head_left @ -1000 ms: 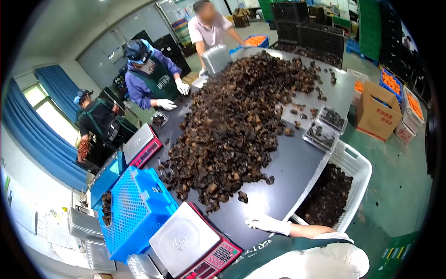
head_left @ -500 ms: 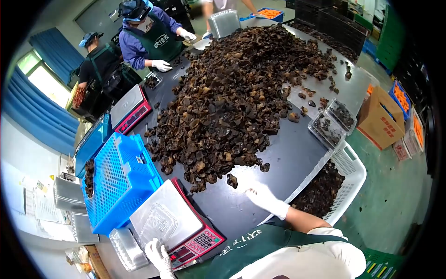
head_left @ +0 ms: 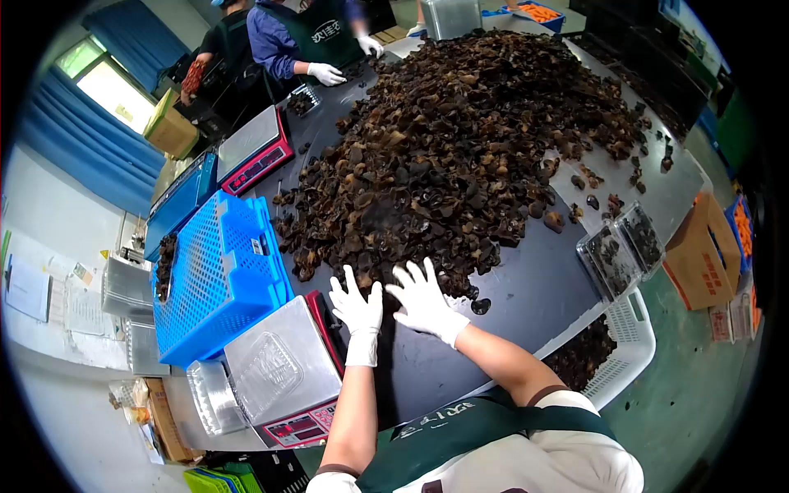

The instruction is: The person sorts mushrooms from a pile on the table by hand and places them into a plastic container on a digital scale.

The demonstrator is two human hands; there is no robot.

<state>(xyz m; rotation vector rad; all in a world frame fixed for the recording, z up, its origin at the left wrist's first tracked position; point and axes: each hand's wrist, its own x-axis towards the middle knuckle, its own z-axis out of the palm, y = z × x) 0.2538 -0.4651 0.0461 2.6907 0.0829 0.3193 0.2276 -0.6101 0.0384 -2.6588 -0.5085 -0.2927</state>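
A large heap of dark brown wood ear mushrooms (head_left: pixel 444 156) covers much of the grey metal table. My left hand (head_left: pixel 357 311), in a white glove, is at the heap's near edge with its fingers spread and nothing in it. Beside it, my gloved right hand (head_left: pixel 426 302) also has its fingers apart, the tips touching or just over the nearest mushrooms. A red-sided scale (head_left: pixel 316 386) stands left of my left arm. On its steel platform sits a clear plastic tray (head_left: pixel 269 361). One loose mushroom (head_left: pixel 481 306) lies to the right of my right hand.
Left stand a blue perforated crate (head_left: pixel 214 279), a stack of clear trays (head_left: pixel 215 398) and a second scale (head_left: pixel 255 152). At right are filled clear boxes (head_left: pixel 612 259), a white basket (head_left: pixel 629 353) of mushrooms and a cardboard box (head_left: pixel 703 255). Across the table works a person in gloves (head_left: pixel 325 74).
My left hand has left the scale's front corner and reached forward to the heap. My right hand has moved forward and left beside it. The camera view has shifted.
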